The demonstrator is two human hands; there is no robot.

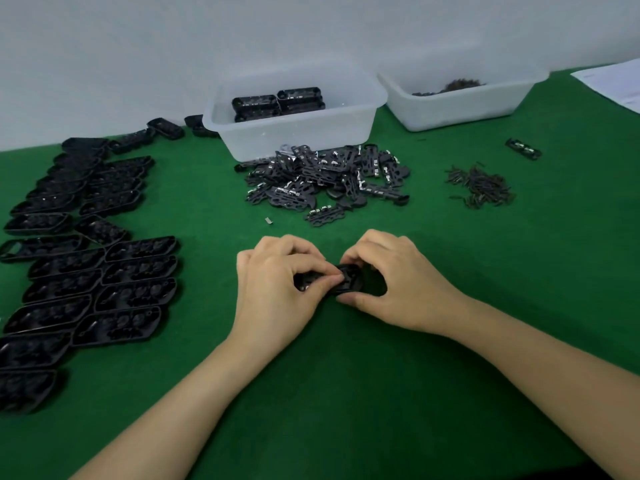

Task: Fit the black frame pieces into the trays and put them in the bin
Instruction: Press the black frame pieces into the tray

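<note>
You have one tray down on the green surface at centre, just toward 6 o'clock of the frame pile, and both hands are on it. Your left hand pinches the tray's left end, fingers curled over the top; your right hand grips the right end, thumb along the near edge. A frame seems to be going in under your fingertips, though they hide most of it.

To seat it well, keep the tray flat on the surface and press down evenly from both ends, not at one corner, so the frame does not tip or spring out. Feel that it sits flush before lifting.

The bin stands at 12 o'clock beyond the pile, a few filled trays already stacked inside. Empty trays lie in rows at 9 o'clock. A second bin sits at 1 o'clock, with a heap of small pins before it.

When this tray is done, I judge a short lift over the pile will reach the bin; carry it level.
</note>
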